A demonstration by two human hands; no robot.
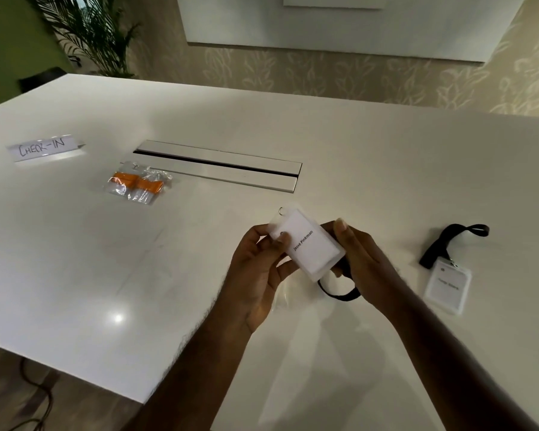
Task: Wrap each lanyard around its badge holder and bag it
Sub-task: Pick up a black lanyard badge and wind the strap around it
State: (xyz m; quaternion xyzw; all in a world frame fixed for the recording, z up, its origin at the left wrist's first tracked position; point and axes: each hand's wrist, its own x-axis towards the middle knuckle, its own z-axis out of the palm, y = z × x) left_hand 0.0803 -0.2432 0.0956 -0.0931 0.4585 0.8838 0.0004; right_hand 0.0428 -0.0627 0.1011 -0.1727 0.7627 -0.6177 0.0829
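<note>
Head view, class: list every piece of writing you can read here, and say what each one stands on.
"CHECK-IN": handwritten on the folded paper sign on the table.
"Jesse Pinkman": printed on the card in the badge holder held in both hands.
Second badge holder, lying at the right: print too blurred to read.

Most of the black fabric lanyard [339,292] lies hidden behind the clear plastic badge holder with its white name card [308,244] and the right hand [364,262]. The name on the second clear badge holder [447,286] is too blurred to read. The crumpled clear plastic bags holding orange lanyards [137,183] cannot be counted. The white table [75,259] runs past the frame's edges.
</note>
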